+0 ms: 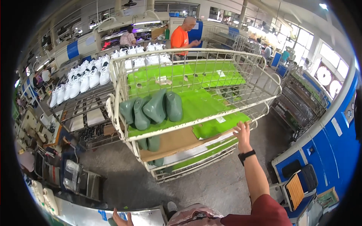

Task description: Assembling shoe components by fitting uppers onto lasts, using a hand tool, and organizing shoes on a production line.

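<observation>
Left hand [122, 219] low at the metal bench [77, 211], green shoe lasts [154, 107] on the wire trolley [169, 127], right hand [244, 135] open beside its front.

White sneakers [94, 77] fill a rack at about ten o'clock from the lasts. The left hand has bent fingers against a dark green object [112, 222]; the lower edge crops it, so I cannot tell whether it is gripped. From there the lasts lie between twelve and one o'clock. Four stand bunched on the upper shelf's left end, long axes roughly twelve to six. From the right hand, the nearer one, they lie between nine and ten o'clock; its fingers are spread and hold nothing, just beside the lime-green sheet [203, 103], contact unclear.
</observation>
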### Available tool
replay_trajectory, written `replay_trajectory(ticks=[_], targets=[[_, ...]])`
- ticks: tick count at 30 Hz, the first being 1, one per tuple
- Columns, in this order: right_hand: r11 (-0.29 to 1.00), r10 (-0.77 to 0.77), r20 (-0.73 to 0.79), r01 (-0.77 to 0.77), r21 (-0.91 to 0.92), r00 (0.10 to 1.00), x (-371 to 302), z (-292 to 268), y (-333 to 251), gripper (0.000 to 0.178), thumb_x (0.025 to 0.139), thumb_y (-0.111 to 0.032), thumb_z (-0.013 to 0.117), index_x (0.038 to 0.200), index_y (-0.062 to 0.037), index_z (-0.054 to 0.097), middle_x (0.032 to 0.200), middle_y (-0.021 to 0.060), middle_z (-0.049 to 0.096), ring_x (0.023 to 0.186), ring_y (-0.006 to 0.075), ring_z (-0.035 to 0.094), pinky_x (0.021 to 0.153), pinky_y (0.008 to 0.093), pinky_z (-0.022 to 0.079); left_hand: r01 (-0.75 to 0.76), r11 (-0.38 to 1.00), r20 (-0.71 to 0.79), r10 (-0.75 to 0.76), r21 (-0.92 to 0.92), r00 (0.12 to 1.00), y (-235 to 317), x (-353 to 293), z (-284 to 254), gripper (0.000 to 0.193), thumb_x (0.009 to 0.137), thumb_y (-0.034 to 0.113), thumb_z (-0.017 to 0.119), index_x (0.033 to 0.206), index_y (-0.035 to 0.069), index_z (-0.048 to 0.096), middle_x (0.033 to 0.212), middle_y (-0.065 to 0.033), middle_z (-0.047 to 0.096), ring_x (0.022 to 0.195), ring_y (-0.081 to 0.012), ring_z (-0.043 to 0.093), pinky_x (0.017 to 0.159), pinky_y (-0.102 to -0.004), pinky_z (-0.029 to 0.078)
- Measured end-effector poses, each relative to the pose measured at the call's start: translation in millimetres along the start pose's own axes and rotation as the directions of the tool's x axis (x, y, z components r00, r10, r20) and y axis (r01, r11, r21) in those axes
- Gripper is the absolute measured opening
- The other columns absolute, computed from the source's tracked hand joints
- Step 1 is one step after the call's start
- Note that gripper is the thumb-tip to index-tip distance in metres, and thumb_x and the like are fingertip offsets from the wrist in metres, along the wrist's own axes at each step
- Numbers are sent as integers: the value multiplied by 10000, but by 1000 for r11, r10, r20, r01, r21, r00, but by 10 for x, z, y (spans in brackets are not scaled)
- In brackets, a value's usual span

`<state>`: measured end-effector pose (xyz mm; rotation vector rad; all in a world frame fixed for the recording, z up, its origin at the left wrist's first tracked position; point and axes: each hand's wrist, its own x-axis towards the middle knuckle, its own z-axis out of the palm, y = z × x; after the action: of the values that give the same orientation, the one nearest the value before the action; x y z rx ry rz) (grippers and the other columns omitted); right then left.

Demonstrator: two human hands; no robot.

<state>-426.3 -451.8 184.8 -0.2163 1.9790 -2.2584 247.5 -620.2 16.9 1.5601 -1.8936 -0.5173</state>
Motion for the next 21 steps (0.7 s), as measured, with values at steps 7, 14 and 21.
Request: replay_trajectory(ticks=[7,14,21], targets=[[993,59,-219,-35,114,974,1181,447,-115,625,948,-379,622,1383,9,397,1364,233,501,1160,350,584,875,473,526,-38,635,124,208,-772,970,2245,1934,408,695,1022,486,460,1534,27,360,1561,-159,393,1452,-294,353,1173,-432,259],[971,-160,-350,211,112,923,1185,853,92,216,912,-70,585,1036,4,423,960,142,587,862,224,681,628,359,540,-92,144,-56,238,-985,970,2507,2860,873,637,1079,471,305,1366,-75,464,1181,-185,647,1187,-293,590,1114,-431,395],[962,-205,-396,259,86,895,1308,423,-92,168,958,-75,517,1037,-16,381,1033,161,656,839,236,696,667,366,550,-232,319,-236,25,-919,971,2767,2597,1252,674,1055,250,508,1550,75,85,1240,-240,568,1135,-416,616,984,-524,528]])
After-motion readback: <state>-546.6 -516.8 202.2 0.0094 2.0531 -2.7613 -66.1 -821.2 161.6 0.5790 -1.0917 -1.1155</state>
